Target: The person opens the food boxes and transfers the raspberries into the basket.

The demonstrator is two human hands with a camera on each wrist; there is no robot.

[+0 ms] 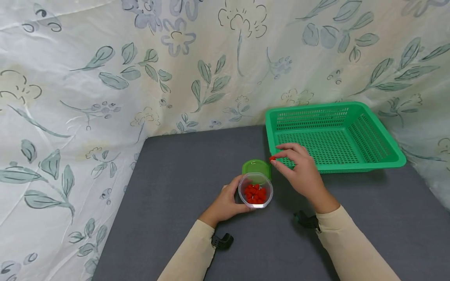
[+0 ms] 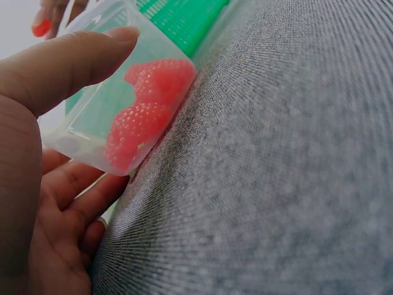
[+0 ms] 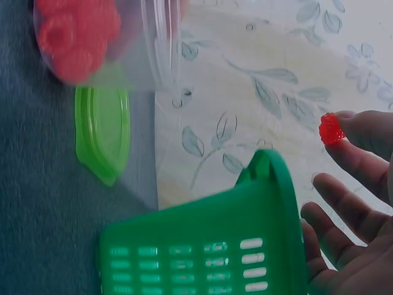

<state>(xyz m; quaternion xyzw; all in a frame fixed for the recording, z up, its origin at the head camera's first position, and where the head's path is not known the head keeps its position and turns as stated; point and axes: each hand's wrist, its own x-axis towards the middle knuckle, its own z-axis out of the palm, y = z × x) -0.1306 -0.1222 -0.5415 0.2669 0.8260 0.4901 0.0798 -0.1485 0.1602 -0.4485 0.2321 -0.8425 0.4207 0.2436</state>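
A clear plastic tub [image 1: 255,190] with several red raspberries [image 1: 255,194] inside stands on the dark table. My left hand [image 1: 227,203] grips it from the left, thumb on the near side and fingers round the far side. Between thumb and forefinger, my right hand [image 1: 302,173] pinches a single raspberry [image 3: 331,129], raised near the front left corner of the green basket [image 1: 316,134]. In the right wrist view its other fingers are spread loosely. Just behind the tub lies a green lid [image 1: 256,167], partly covered by it in the head view.
The basket, with slotted walls, takes up the back right of the grey cloth-covered table [image 1: 183,171]. Behind the table hangs a white curtain [image 1: 207,66] with a leaf and flower print. A black wrist strap [image 1: 222,241] is on the left arm.
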